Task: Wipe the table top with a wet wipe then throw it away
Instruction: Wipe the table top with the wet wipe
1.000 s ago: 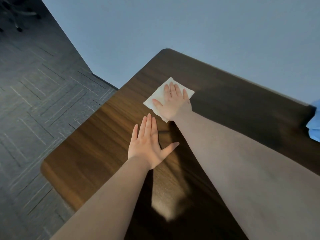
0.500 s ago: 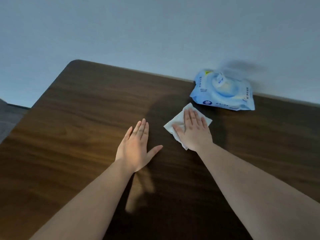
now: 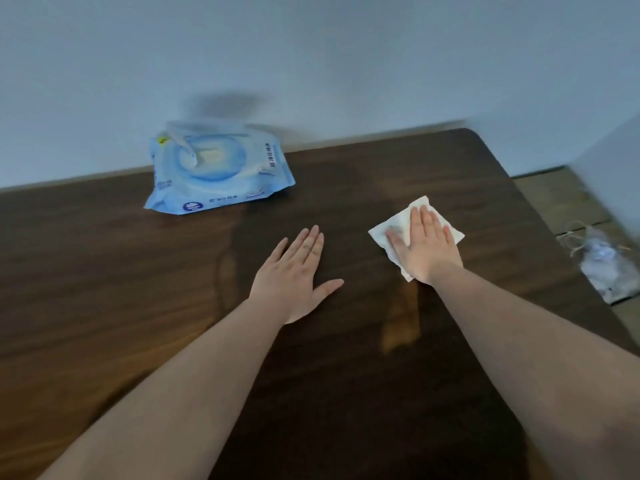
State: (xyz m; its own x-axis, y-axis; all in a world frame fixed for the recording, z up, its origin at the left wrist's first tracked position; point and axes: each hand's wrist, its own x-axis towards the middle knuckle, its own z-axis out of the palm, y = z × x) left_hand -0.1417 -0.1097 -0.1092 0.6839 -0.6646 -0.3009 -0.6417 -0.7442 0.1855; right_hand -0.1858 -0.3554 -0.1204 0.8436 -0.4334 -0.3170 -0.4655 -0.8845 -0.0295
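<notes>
A white wet wipe (image 3: 389, 230) lies flat on the dark wooden table top (image 3: 138, 271), toward its right side. My right hand (image 3: 424, 249) presses flat on the wipe with fingers extended, covering most of it. My left hand (image 3: 294, 280) rests palm-down on the bare wood to the left of the wipe, fingers apart, holding nothing. A wet streak shows on the wood between the hands.
A blue pack of wet wipes (image 3: 216, 171) lies at the table's far edge against the pale wall (image 3: 311, 64). Beyond the table's right edge, a clear plastic bag (image 3: 602, 265) with rubbish sits on the floor.
My right hand has slid the wipe across the table from the left end toward the right side. The view has swung right, bringing the pack and the right edge into sight.
</notes>
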